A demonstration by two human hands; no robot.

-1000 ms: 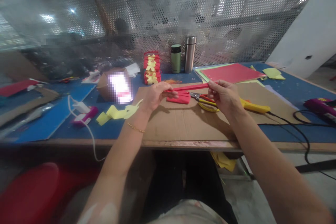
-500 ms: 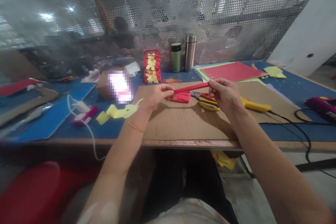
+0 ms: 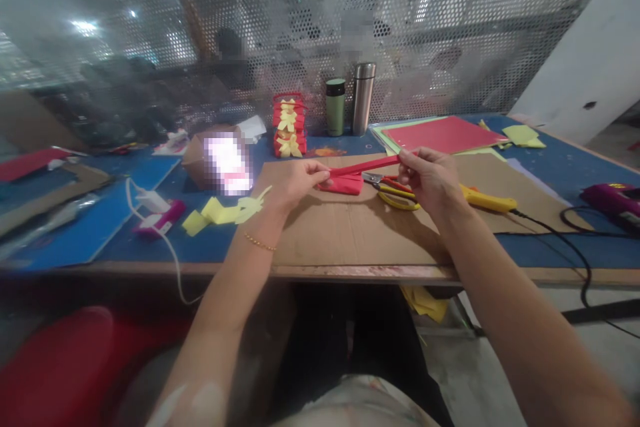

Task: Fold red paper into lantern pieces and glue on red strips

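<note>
A narrow red strip (image 3: 367,165), perhaps paper or felt, is stretched between my two hands above the cardboard sheet. My left hand (image 3: 303,181) pinches its left end between thumb and fingers, and my right hand (image 3: 433,173) pinches the other end. Just below the strip, a folded red piece (image 3: 346,184) lies on the cardboard (image 3: 350,233). Scissors with yellow and red handles (image 3: 397,197) rest beside it, partly behind my right hand. Pale yellow cut pieces (image 3: 225,212) lie left of my left wrist.
Red pouches with yellow bows (image 3: 290,127), a green cup (image 3: 335,108) and a steel flask (image 3: 364,100) stand at the back. A yellow corded tool (image 3: 487,201) lies to the right, near red sheets (image 3: 445,135). A purple power strip (image 3: 163,219) sits left.
Both hands keep their pinch on the red strip, almost unmoved. The view has shifted very slightly.
</note>
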